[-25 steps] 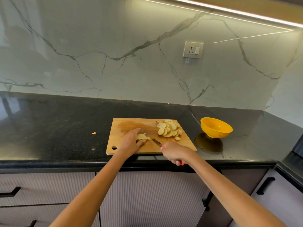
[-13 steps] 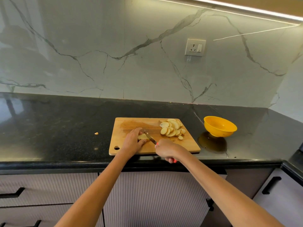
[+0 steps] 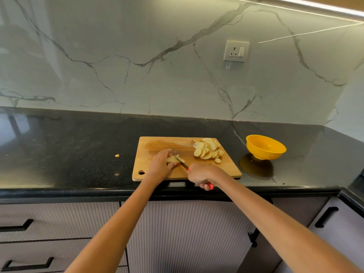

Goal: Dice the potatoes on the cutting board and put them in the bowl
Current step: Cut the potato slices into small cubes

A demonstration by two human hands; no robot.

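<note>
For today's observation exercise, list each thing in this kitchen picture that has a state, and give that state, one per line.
Left hand: holds the potato piece on the cutting board.
Right hand: grips the knife, blade on that piece.
Potato slices: piled, undiced.
Bowl: upright, holds no potato.
Scrap: loose on the counter.

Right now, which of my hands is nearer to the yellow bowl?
Right. Your right hand grips the knife at the board's front edge, short of the yellow bowl. Your left hand holds a potato piece farther to the left.

Black countertop bears cutting board, yellow bowl, potato scrap.
</note>
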